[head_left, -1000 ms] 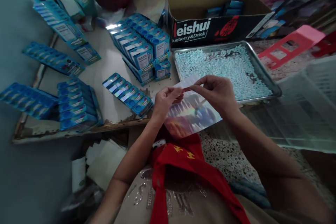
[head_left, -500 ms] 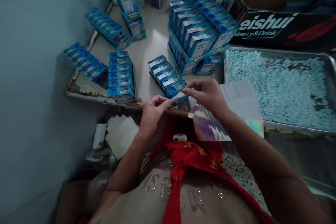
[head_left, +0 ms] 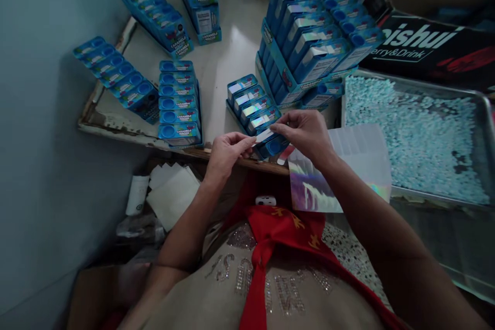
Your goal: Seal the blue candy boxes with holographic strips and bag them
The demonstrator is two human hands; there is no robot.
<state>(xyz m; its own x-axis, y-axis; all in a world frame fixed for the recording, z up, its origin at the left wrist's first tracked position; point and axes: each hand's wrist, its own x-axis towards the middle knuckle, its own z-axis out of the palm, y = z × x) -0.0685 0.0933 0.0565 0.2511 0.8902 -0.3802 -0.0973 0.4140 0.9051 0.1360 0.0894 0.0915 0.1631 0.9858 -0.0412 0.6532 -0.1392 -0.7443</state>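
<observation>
Between my two hands a small pale sticker strip (head_left: 264, 135) is stretched over the front of a tray of blue candy boxes (head_left: 253, 105). My left hand (head_left: 230, 152) pinches its left end between thumb and fingers, at the table's front edge. The other end is pinched by my right hand (head_left: 303, 134). Shiny strips run across the tops of the boxes farther back in that tray; the nearest box lies right under the strip. A sheet of holographic stickers (head_left: 340, 170) lies below my right forearm, partly hidden by it.
A stacked block of blue boxes (head_left: 309, 36) stands behind my right hand. More box rows (head_left: 178, 103) sit at the left. A metal tray of light-blue candies (head_left: 413, 134) is at the right, before a black carton (head_left: 421, 44). The wooden table edge (head_left: 185, 152) is chipped.
The strip has come down from a slant in front of the tray to lie across its nearest box, both hands moving with it. The whole view has shifted slightly.
</observation>
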